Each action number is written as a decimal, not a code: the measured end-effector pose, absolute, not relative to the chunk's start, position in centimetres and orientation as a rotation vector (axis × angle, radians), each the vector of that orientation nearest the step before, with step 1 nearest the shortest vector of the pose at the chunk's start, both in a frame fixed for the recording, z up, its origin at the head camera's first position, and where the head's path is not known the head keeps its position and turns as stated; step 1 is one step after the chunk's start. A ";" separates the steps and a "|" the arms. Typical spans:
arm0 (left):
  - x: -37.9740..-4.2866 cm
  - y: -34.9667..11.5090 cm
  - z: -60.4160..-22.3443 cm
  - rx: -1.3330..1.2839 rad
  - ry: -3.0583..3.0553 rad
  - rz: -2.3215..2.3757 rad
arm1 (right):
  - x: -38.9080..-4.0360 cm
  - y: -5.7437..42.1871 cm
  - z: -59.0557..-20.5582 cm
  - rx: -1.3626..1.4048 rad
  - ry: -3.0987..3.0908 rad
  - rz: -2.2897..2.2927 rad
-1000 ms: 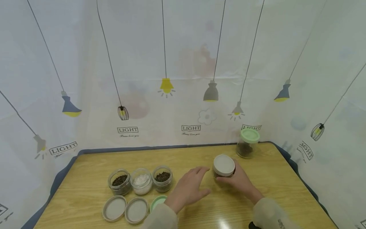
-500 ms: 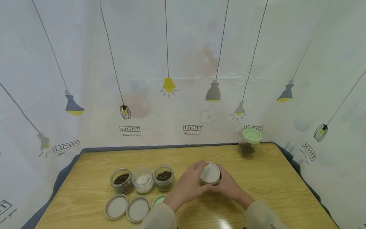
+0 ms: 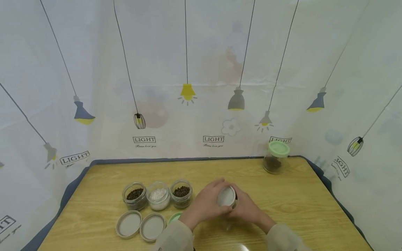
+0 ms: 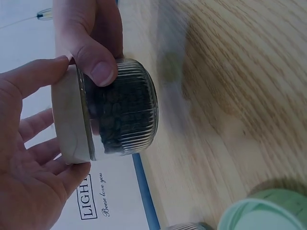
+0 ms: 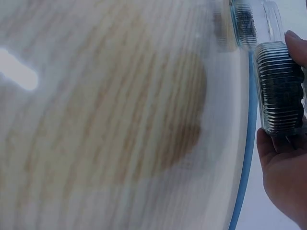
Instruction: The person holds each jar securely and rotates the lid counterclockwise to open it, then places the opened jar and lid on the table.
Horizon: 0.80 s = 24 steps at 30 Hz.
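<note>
A ribbed glass jar (image 4: pixel 136 108) of dark, bean-like pieces is held up above the table, tilted on its side in the left wrist view. Its pale lid (image 3: pixel 225 197) is on. My left hand (image 3: pixel 205 203) grips the lid, fingers and thumb curled round the rim. From the other side my right hand (image 3: pixel 248 208) holds the glass body, its thumb pressed on the ribs in the left wrist view. The right wrist view shows the jar's ribbed glass (image 5: pixel 279 91) between thumb and fingers. Part of the lid is hidden by the hands in the head view.
Three lidless jars stand left on the wooden table (image 3: pixel 301 209): dark pieces (image 3: pixel 135 194), white granules (image 3: pixel 158 194), brown pieces (image 3: pixel 181 191). Before them lie two pale lids (image 3: pixel 128 225), (image 3: pixel 153 227) and a green lid (image 3: pixel 174 217). A green-lidded jar (image 3: pixel 278 149) stands back right.
My right hand has brought the pale-lidded jar leftward and nearer me. My left hand, free a second ago, has taken hold of its lid. The jar has since tilted.
</note>
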State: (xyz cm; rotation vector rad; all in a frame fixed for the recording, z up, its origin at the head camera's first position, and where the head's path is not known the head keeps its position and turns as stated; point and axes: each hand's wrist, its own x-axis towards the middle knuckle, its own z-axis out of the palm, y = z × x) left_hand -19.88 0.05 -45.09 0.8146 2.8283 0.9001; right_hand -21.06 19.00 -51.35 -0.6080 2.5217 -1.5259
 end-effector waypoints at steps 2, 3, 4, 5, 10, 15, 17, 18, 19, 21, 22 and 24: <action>-19.9 0.0 -45.2 0.846 2.860 0.852 | -20.9 18.9 -51.4 -0.636 2.545 -1.520; -19.9 -0.1 -45.2 0.864 2.876 0.836 | -20.8 18.9 -51.4 -0.651 2.554 -1.521; -19.9 -0.1 -45.2 0.878 2.892 0.818 | -20.8 18.8 -51.4 -0.658 2.564 -1.520; -19.9 -0.1 -45.3 0.891 2.908 0.802 | -20.7 18.8 -51.5 -0.660 2.571 -1.521; -20.1 -0.1 -45.4 0.927 2.976 0.722 | -20.5 18.4 -51.5 -0.652 2.566 -1.539; -20.3 -0.1 -45.3 0.959 3.017 0.621 | -20.5 18.1 -51.6 -0.609 2.564 -1.551; -20.4 -0.2 -45.3 0.971 3.030 0.583 | -20.5 17.9 -51.7 -0.585 2.578 -1.548; -20.4 -0.2 -45.4 0.969 3.044 0.570 | -20.5 17.8 -51.7 -0.563 2.588 -1.546; -20.5 -0.2 -45.4 0.962 3.059 0.559 | -20.5 17.7 -51.7 -0.545 2.595 -1.545; -20.5 -0.1 -45.4 0.947 3.091 0.529 | -20.5 17.5 -51.7 -0.508 2.616 -1.540; -20.5 0.0 -45.5 0.941 3.110 0.507 | -20.5 17.4 -51.6 -0.495 2.625 -1.537; -20.4 0.2 -45.5 0.928 3.148 0.472 | -20.4 17.2 -51.7 -0.472 2.635 -1.538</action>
